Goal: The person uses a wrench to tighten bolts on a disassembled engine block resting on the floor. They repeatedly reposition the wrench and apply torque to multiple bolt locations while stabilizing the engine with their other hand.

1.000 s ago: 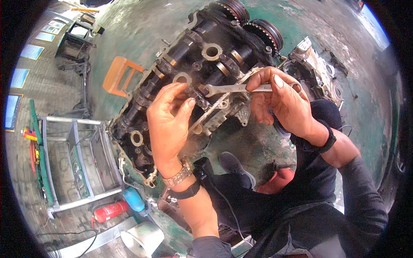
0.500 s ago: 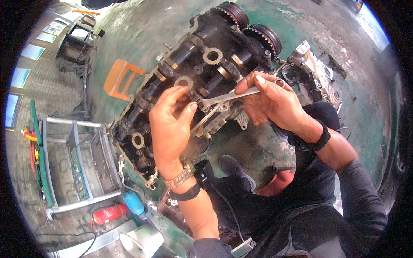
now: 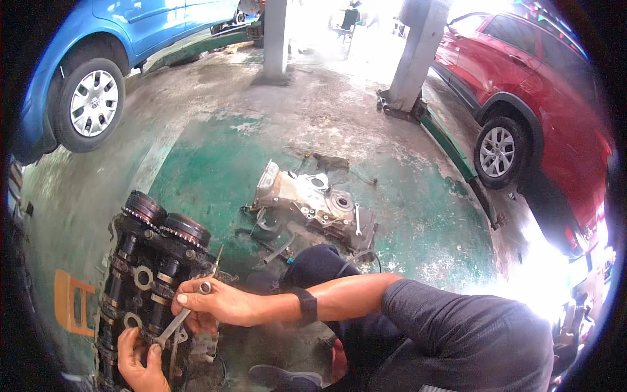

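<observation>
My right hand (image 3: 225,304) is closed around a combination wrench (image 3: 174,328), its ring end by my fingers and its open jaw pointing down at the engine. My left hand (image 3: 142,374) is at the lower left with thumb and fingers apart. Its thumb is beside the wrench's jaw; whether they touch, I cannot tell. Below both hands lies a black engine cylinder head (image 3: 117,287) with camshafts, and two toothed cam sprockets (image 3: 185,230) at its far end. The fastener at the jaw is hidden.
A silver metal engine cover (image 3: 297,195) lies on the green floor, with another wrench (image 3: 357,219) on it. An orange plastic piece (image 3: 63,304) is left of the engine. Farther off are a blue car (image 3: 150,26), a red car (image 3: 555,111) and a lift post (image 3: 413,65).
The view has swung up and right, bringing the cars and floor cover into sight. Both hands now appear lower left, with the wrench still in my right hand at the same engine area.
</observation>
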